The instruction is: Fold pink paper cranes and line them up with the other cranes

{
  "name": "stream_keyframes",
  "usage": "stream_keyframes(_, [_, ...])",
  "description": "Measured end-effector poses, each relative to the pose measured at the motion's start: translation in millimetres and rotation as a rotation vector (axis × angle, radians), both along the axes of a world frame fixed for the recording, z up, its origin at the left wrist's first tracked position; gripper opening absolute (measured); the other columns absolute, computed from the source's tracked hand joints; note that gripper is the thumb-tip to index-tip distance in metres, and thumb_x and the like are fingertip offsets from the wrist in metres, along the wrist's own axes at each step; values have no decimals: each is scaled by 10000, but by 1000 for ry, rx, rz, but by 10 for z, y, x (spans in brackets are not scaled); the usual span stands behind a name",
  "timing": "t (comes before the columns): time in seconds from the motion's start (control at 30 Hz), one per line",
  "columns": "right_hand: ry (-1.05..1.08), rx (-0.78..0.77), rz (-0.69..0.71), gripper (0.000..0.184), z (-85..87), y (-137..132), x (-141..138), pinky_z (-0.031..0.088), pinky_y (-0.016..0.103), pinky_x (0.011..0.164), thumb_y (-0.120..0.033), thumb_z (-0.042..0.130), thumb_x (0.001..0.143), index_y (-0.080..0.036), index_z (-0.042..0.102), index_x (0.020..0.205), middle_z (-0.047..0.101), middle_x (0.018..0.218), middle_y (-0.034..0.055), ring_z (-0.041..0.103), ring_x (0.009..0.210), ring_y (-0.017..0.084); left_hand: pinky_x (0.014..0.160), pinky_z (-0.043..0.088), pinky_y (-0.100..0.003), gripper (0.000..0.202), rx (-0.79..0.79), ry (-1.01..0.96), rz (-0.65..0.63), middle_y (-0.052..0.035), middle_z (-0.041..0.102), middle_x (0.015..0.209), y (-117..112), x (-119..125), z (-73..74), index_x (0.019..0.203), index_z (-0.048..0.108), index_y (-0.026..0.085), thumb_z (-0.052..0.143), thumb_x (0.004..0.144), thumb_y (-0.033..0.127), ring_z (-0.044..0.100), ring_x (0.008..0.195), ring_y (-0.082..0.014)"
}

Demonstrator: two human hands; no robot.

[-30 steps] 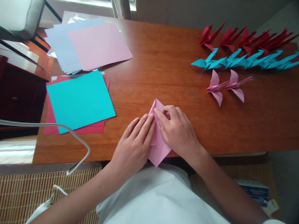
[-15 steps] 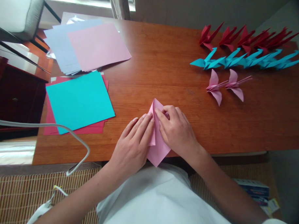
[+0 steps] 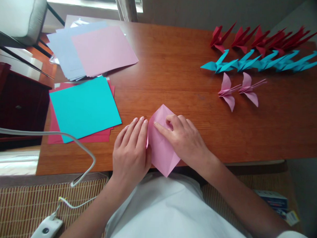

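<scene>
A folded sheet of pink paper (image 3: 162,150) lies on the table edge right in front of me, diamond-shaped with crease lines across it. My left hand (image 3: 131,149) rests flat along its left side, fingers stretched out and held together. Slivers of pink show beside those fingers, so part of the paper seems to lie under them. On the paper's upper right, my right hand (image 3: 184,133) presses with its thumb stretched across the surface and its other fingers curled at the right edge, gripping it. That edge is partly hidden by the hand.
Pink origami cranes (image 3: 228,92), a row of blue cranes (image 3: 243,64) and red cranes (image 3: 239,40) stand at the right. A turquoise sheet (image 3: 86,109) tops red paper at the left; pink and grey-blue sheets (image 3: 103,49) lie behind. A white cable (image 3: 79,144) hangs at front left.
My left hand has moved left, and the pink paper's left flap has opened out, baring a wider face. My right thumb has slid left across the paper.
</scene>
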State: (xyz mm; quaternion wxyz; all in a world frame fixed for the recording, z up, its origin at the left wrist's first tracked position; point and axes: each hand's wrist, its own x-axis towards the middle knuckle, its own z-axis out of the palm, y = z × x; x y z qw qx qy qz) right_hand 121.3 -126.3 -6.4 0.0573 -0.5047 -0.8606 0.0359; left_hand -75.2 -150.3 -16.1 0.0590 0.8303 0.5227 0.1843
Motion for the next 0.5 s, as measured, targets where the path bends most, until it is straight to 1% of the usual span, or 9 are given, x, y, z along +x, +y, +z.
stream_keyframes(0.13, [-6,-13,7,427,3,6,-9,432,364,812,-190,502,1034,-329,590,1428,631,1195,105,518,1007,241,1174,410,-493,646,9,-35,13,-169,555,1537,9,-5,1,1600,359,154,464,964,200,504,1451,-308])
stream_keyframes(0.23, [1,-24,-3,414,-2,16,-16,438,366,809,-187,490,1038,-316,602,1415,635,1188,105,523,1000,242,1161,430,-473,637,35,-30,1,-166,574,1519,13,-3,10,1591,375,149,468,962,181,525,1436,-297])
stream_keyframes(0.37, [30,-34,-40,386,-16,20,-18,467,376,828,-159,428,1050,-200,626,1379,648,1166,135,533,998,246,1170,429,-443,649,54,14,-91,-190,555,1529,-4,17,5,1581,375,89,466,938,110,499,1458,-291])
stream_keyframes(0.43, [58,-38,-59,412,-22,16,-16,485,382,847,-142,395,1051,-131,590,1414,645,1187,161,538,1019,252,1180,422,-436,665,61,39,-145,-194,521,1556,-14,29,-7,1592,349,76,440,933,69,489,1465,-285])
stream_keyframes(0.5, [93,-39,-73,449,-23,9,-14,497,386,867,-140,390,1050,-103,527,1476,639,1204,169,542,1034,255,1190,413,-436,678,61,67,-185,-184,483,1585,-20,39,-17,1606,321,82,420,936,45,487,1468,-279])
